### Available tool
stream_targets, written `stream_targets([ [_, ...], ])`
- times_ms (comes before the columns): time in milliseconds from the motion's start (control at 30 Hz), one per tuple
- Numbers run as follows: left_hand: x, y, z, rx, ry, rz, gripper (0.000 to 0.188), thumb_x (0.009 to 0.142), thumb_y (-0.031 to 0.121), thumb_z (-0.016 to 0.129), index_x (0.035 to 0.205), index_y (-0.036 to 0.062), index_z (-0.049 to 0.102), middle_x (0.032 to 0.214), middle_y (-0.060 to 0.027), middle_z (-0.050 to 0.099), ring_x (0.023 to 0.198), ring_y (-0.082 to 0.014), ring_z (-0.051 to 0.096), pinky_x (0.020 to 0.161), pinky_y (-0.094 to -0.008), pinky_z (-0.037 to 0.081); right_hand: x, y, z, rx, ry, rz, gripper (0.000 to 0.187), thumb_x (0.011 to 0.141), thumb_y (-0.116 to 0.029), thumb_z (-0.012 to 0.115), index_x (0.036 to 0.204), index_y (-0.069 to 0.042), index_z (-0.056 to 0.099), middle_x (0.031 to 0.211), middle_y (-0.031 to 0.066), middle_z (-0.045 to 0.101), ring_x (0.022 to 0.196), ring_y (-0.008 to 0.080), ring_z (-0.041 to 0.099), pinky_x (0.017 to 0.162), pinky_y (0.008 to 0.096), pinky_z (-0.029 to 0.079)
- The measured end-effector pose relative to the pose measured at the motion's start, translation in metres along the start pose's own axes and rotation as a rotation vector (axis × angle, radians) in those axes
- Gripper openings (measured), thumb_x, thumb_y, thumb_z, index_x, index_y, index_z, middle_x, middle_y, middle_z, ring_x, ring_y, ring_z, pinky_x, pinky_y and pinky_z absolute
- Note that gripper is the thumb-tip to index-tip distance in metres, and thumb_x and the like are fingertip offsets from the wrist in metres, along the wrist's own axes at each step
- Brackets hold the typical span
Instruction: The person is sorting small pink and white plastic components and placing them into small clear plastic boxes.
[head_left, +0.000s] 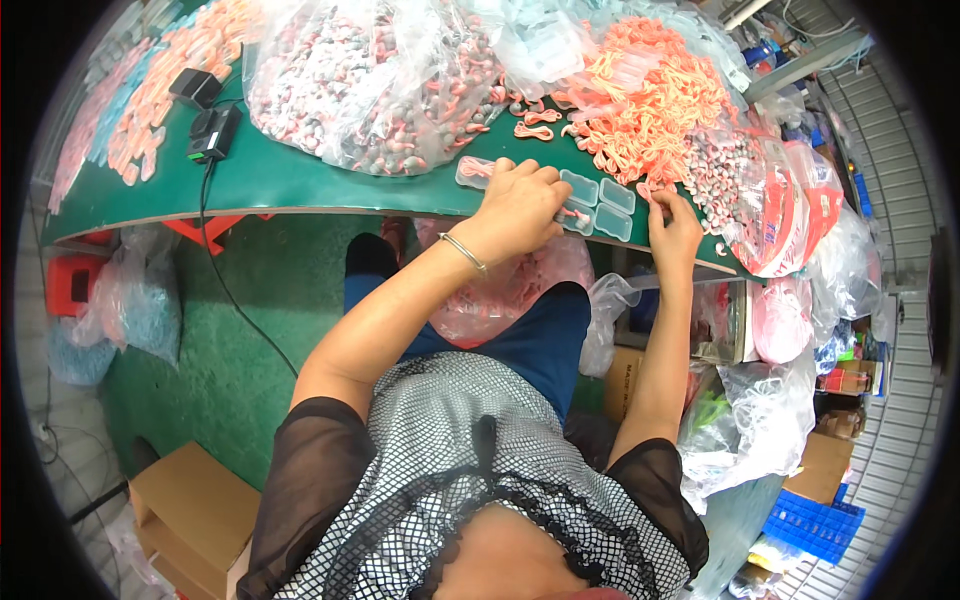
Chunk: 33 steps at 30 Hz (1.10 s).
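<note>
My left hand lies over a row of small clear plastic cases at the table's near edge. Its fingers are curled and hide what is beneath them. A case with a pink coiled piece inside sticks out at its left. By its fingertips, a case holds a small grey-and-pink piece. Open clear cases stand between my hands. My right hand pinches the end of an orange-pink cord bundle, beside a large heap of orange cord bundles.
Behind my left hand stands a big clear bag of grey-and-pink pieces. More such pieces spill by a red-and-white bag on the right. A black adapter trails a cable off the green table. An open cardboard box sits on the floor.
</note>
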<state>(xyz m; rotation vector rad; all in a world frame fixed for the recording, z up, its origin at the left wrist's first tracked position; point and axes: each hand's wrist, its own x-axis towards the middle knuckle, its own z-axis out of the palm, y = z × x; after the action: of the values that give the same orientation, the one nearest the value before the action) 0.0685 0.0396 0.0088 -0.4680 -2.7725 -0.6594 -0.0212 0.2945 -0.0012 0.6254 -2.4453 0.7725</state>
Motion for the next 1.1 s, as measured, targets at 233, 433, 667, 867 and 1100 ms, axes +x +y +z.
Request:
stream_targets([
  [233,-0.002,-0.001,-0.001,-0.039,0.025,-0.009,0.045,0.066,0.023,0.080,0.108,0.0108,0.066,0.099,-0.0039,0.064,0.095,-0.0230,0.060,0.079,-0.0406,0.038,-0.005,-0.079,0.003,0.213,-0.183,-0.149,0.010,0.080,-0.004,0.069,0.089,-0.006,0.066,0.086,0.0067,0.067,0.083,0.0246,0.063,0.078,0.0358,0.046],
  [433,-0.001,0.004,-0.001,-0.084,0.070,-0.036,0.040,0.069,0.018,0.077,0.106,0.0122,0.066,0.097,-0.0029,0.065,0.094,-0.0228,0.060,0.077,-0.0398,0.037,-0.010,-0.072,0.015,0.184,-0.252,-0.216,0.011,0.078,-0.007,0.070,0.089,-0.009,0.068,0.088,0.0057,0.066,0.088,0.0247,0.061,0.081,0.0371,0.042],
  [667,-0.006,-0.001,0.005,-0.076,0.097,0.023,0.034,0.068,0.017,0.077,0.101,0.0144,0.067,0.092,-0.0013,0.063,0.089,-0.0218,0.059,0.076,-0.0395,0.036,-0.012,-0.075,0.018,0.165,-0.266,-0.257,0.012,0.081,-0.009,0.069,0.093,-0.009,0.071,0.094,0.0055,0.064,0.092,0.0248,0.059,0.081,0.0372,0.042],
  [867,-0.005,0.000,0.005,-0.037,0.105,0.029,0.035,0.068,0.017,0.077,0.101,0.0138,0.066,0.093,-0.0008,0.063,0.089,-0.0214,0.058,0.075,-0.0396,0.036,0.008,-0.067,0.015,-0.012,-0.217,-0.278,0.017,0.087,-0.016,0.064,0.102,-0.012,0.070,0.099,0.0038,0.063,0.100,0.0244,0.057,0.088,0.0406,0.038],
  [1100,-0.006,0.004,0.004,-0.069,0.140,-0.006,0.052,0.068,0.016,0.077,0.116,0.0131,0.058,0.095,-0.0016,0.065,0.088,-0.0216,0.059,0.075,-0.0387,0.034,0.011,-0.054,0.024,-0.126,-0.327,-0.247,0.022,0.080,-0.017,0.072,0.102,-0.014,0.070,0.107,0.0022,0.063,0.109,0.0235,0.054,0.097,0.0449,0.030],
])
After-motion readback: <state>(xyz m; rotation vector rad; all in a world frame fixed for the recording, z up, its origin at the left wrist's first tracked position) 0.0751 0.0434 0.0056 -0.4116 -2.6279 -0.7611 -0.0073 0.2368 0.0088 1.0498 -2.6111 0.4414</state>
